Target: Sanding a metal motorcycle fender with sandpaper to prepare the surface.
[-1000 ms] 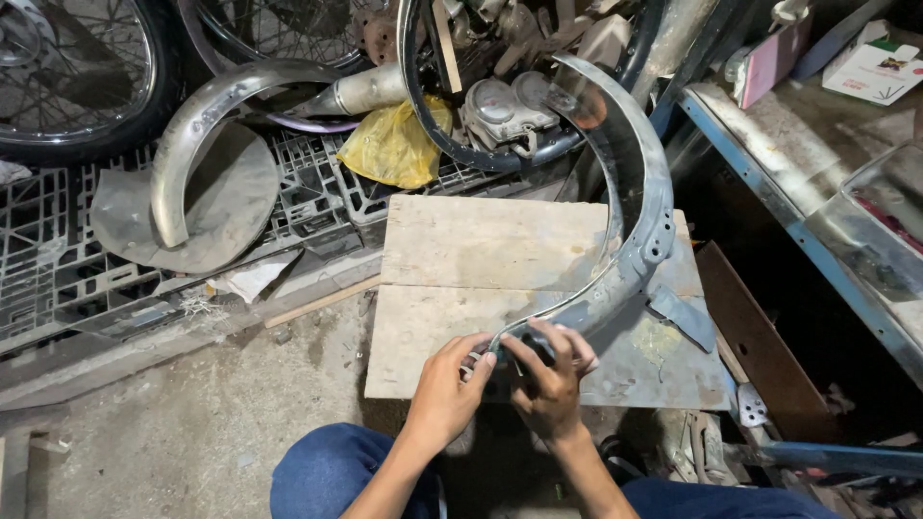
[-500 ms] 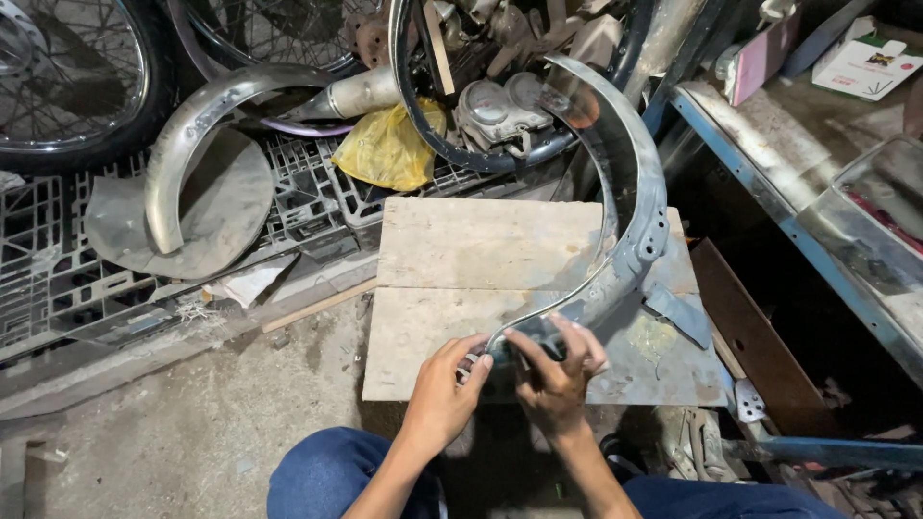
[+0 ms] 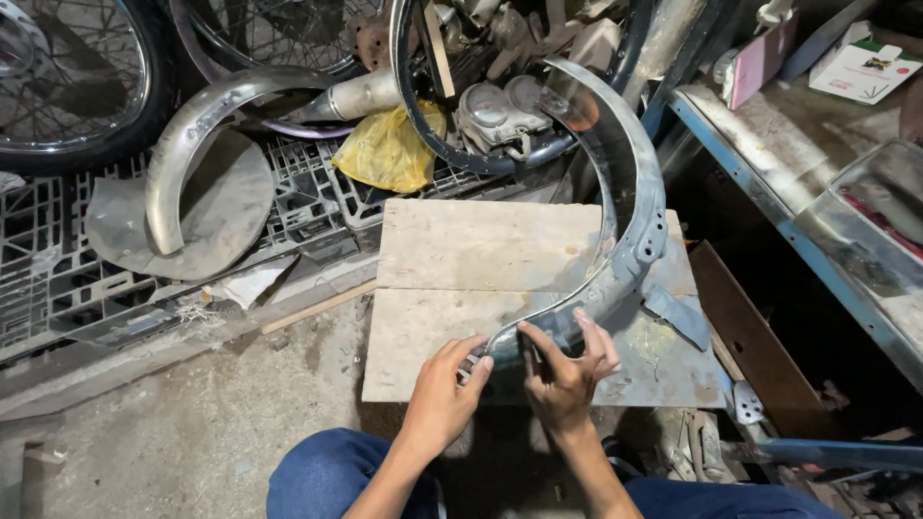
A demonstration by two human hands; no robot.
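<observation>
Both hands, left hand (image 3: pixel 444 383) and right hand (image 3: pixel 567 370), are still gripping the curved metal fender's (image 3: pixel 630 207) near end (resting on wooden boards (image 3: pixel 481 250)), positions nearly unchanged.

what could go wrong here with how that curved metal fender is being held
Both hands, left hand and right hand, grip only the near end of the curved fender, so its raised far end could swing or tip. Its thin metal edge may cut bare fingers. The wooden board beneath might shift on the floor.
</observation>
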